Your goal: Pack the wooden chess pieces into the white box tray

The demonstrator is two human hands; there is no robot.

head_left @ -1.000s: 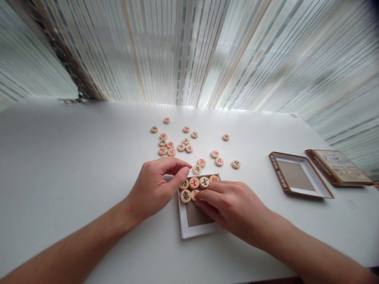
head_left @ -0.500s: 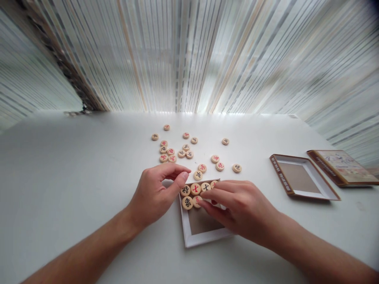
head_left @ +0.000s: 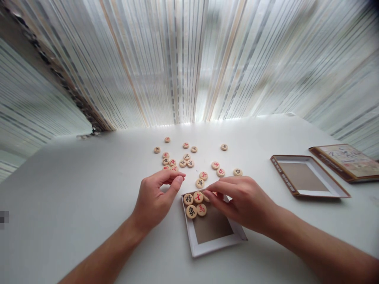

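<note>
A shallow white box tray (head_left: pixel 217 245) with a brown floor lies on the white table in front of me. Several round wooden chess discs (head_left: pixel 195 204) with red or black characters sit in its far left corner. My right hand (head_left: pixel 239 201) rests over the tray's far edge, fingertips pinched on a disc in the top row. My left hand (head_left: pixel 155 199) hovers just left of the tray, thumb and forefinger curled together; nothing shows between them.
Several loose discs (head_left: pixel 189 159) lie scattered on the table beyond the tray. An open brown-rimmed box half (head_left: pixel 308 179) and a printed lid (head_left: pixel 348 159) sit at the right. Striped curtains hang behind the table.
The view has tilted, so everything sits lower in the picture. My right hand has shifted from the tray's lower row to its top row. My left hand has drawn slightly away from the tray.
</note>
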